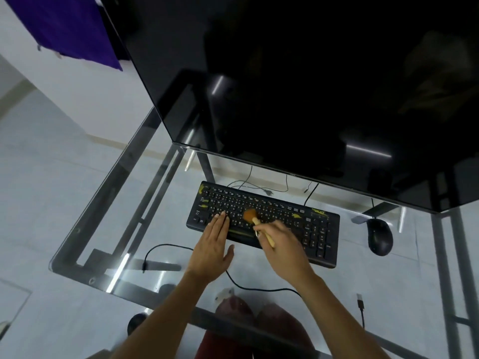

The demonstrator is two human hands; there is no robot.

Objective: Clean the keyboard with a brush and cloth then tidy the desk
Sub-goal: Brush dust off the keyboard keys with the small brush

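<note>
Where the glass desk (108,211) lets the pale tiled floor (39,156) show through its metal frame, we see a white wall and a purple cloth (64,29) hanging at far left. A large dark monitor (311,86) overhangs the far side of the desk, hiding what lies behind it. The black keyboard (318,237) sits just near of it, a black mouse (379,237) to its right. Our left hand (213,247) rests flat, fingers straight, on the keyboard's left keys. Our right hand (285,244) grips a brush (255,220), its orange bristles on the middle keys. A black cable (166,246) loops across the near glass.
</note>
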